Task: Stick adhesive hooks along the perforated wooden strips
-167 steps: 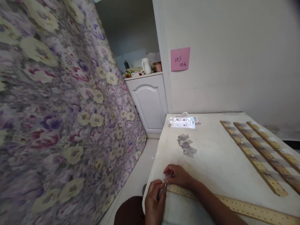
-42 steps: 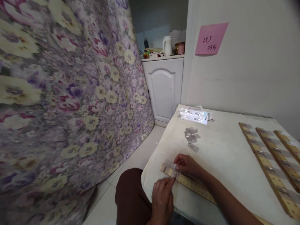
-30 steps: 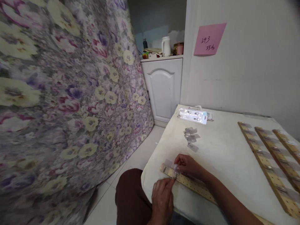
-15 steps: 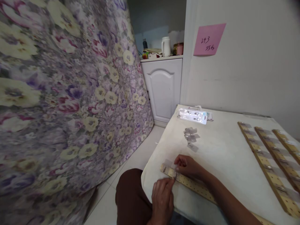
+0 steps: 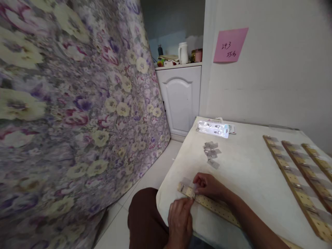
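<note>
A long, narrow wooden strip (image 5: pixel 217 207) with rows of small holes lies along the near edge of the table. My left hand (image 5: pixel 179 216) is closed at its near side, fingertips pressed against the strip by a small metal clip (image 5: pixel 193 196). From the right, my right hand (image 5: pixel 209 186) reaches over the strip, fingers curled in a pinch at the same clip; its clear tab is mostly hidden by the fingers. Another clip with a clear plastic tab (image 5: pixel 184 188) sits at the strip's left end. Beyond my hands lie several loose clips with clear tabs (image 5: pixel 211 152).
Three wooden strips with clips, one of them here (image 5: pixel 295 185), lie on the right of the white-covered table (image 5: pixel 243 155). Clear packaging with clips (image 5: pixel 212 128) is at the back. A floral curtain (image 5: pixel 85 114) hangs left; a white cabinet (image 5: pixel 180 100) stands behind.
Both hands stay at the same place on the strip, with only slight finger movement. The view has shifted a little.
</note>
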### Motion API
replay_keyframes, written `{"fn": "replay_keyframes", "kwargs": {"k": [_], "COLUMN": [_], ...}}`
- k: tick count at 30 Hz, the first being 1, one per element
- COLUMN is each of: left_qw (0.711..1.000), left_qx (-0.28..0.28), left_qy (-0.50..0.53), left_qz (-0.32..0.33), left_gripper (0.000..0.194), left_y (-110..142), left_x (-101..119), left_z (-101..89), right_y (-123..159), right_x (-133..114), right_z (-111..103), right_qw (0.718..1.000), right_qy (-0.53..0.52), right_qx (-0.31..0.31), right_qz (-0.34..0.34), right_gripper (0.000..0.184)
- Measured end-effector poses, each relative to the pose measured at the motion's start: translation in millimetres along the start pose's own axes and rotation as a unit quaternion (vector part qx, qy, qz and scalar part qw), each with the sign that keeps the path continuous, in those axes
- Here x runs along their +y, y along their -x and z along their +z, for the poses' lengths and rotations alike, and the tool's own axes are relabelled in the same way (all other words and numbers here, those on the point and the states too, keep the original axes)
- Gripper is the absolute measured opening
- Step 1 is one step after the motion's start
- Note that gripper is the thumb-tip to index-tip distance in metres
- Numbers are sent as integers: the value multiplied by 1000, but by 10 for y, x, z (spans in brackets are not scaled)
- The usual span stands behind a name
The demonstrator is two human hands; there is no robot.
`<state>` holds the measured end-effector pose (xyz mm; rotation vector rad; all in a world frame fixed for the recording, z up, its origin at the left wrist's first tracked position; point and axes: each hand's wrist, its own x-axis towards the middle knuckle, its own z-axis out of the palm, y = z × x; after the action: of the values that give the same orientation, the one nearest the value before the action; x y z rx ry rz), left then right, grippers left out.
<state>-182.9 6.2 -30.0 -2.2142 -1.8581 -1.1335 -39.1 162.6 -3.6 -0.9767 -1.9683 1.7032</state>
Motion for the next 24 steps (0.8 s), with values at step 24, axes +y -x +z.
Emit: {"fn": "replay_keyframes", "kwargs": {"k": [24], "left_qw": [1000], "left_qx": [-12], "left_qy": [-19], "left_qz": [6], "left_gripper": [48], "left_y": [4], "left_x": [2], "left_z": [25], "right_y": [-4], "right_x": [54], "right_z": [-26], "right_qw": [999], "right_qy": [23], "right_qx": [5], "right_qz": [-23], "right_gripper": [26]}}
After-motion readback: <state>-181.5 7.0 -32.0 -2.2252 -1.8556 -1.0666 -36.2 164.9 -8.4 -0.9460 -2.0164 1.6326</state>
